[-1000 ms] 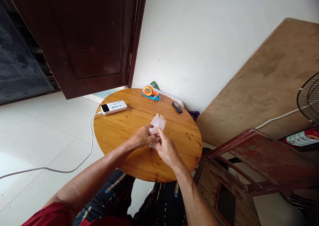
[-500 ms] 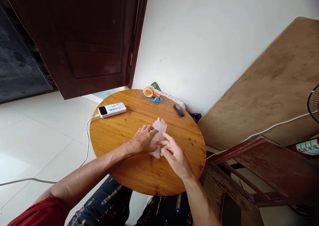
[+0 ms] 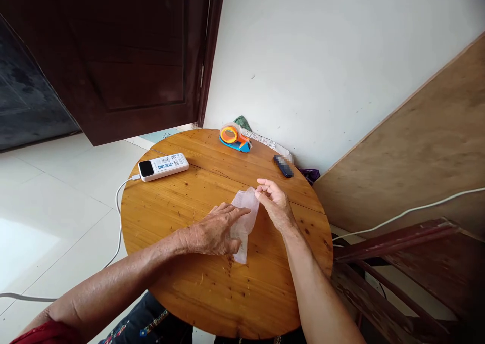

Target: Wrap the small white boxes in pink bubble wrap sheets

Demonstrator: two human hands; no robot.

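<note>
A crumpled, translucent whitish plastic sheet (image 3: 246,217), with a bubbly texture like bubble wrap, lies near the middle of the round wooden table (image 3: 189,288). My left hand (image 3: 220,230) rests across its left side, palm down, fingers stretched and thumb apart. Part of the sheet is hidden under that hand. At the sheet's top right corner, my right hand (image 3: 276,202) pinches the edge between thumb and index finger, its other fingers loosely curled.
A tape dispenser (image 3: 235,138) in orange and blue stands at the table's far edge. To the left lies a white device (image 3: 164,166) with a cable (image 3: 119,207). A dark, partly blurred object (image 3: 283,166) sits at the back right. The wall and a wooden chair (image 3: 394,283) border the right.
My right hand has moved up to the sheet's top right corner and closed on it. The left hand lies flatter, its index finger extended. The view has shifted closer to the table.
</note>
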